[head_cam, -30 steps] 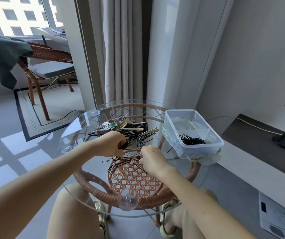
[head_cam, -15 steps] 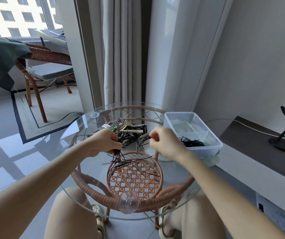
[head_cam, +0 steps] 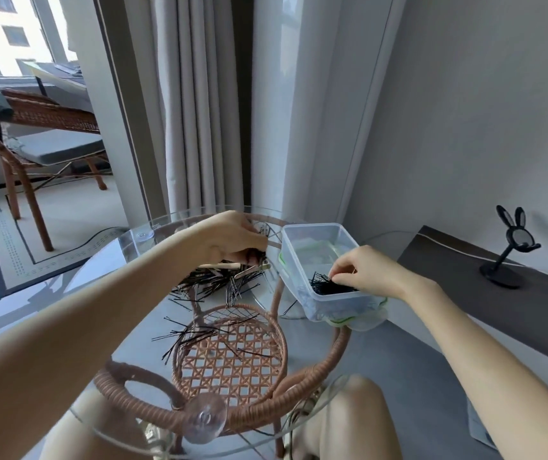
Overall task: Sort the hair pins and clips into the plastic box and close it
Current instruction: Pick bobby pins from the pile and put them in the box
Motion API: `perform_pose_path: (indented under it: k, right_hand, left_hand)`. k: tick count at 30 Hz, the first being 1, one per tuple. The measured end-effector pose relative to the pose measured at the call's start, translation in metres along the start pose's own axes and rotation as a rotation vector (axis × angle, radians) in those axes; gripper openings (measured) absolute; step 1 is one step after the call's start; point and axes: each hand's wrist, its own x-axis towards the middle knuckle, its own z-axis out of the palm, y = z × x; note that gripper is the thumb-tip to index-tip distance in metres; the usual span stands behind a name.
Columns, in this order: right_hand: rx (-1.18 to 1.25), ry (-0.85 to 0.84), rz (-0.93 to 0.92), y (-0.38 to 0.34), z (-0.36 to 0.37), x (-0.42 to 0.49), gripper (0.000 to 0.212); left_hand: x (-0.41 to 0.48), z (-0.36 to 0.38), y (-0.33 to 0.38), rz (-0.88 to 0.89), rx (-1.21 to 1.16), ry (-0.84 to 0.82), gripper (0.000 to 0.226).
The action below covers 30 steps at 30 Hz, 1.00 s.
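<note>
Few hair pins [head_cam: 262, 231] show past the gripping left hand [head_cam: 232, 240].

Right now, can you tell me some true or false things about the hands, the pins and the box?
1. The right hand is in the box, pinching the pins. True.
2. The box has its lid on. False: it is open on top.
3. Every pin is in the box. False: loose pins lie on the glass table.
4. The left hand grips some of the pile at the far side of the table. True.
5. A bunny-eared thing is on the table. False: the bunny stand is on the dark shelf.
</note>
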Motion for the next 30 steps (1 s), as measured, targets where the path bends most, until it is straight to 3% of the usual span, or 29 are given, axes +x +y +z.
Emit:
perform_pose_path:
  k: [5,13,18,21,23,27,30]
  right_hand:
    - [0.103,0.199,0.052,0.017,-0.007,-0.008,0.022]
    - [0.115,0.285,0.069,0.042,-0.013,-0.021,0.019]
    - [0.1,0.296,0.065,0.045,-0.012,-0.024,0.018]
    - [0.078,0.311,0.04,0.038,-0.013,-0.026,0.02]
    - [0.092,0.314,0.01,0.026,-0.014,-0.028,0.02]
    - [0.201,0.33,-0.098,-0.013,-0.004,-0.04,0.02]
    - [0.281,0.171,-0.145,-0.042,0.025,-0.051,0.026]
  left_hand:
    - [0.015,0.043,0.049,0.103,0.109,-0.053,0.009]
    - [0.034,0.109,0.056,0.417,0.978,-0.144,0.033]
    - [0.044,0.129,0.045,0.462,1.276,-0.281,0.041]
    - [0.038,0.125,0.046,0.459,1.208,-0.245,0.034]
    - [0.03,0.109,0.048,0.442,1.034,-0.175,0.023]
    - [0.01,0.058,0.036,0.514,0.8,-0.049,0.028]
    - [-0.013,0.018,-0.001,0.501,0.722,0.077,0.026]
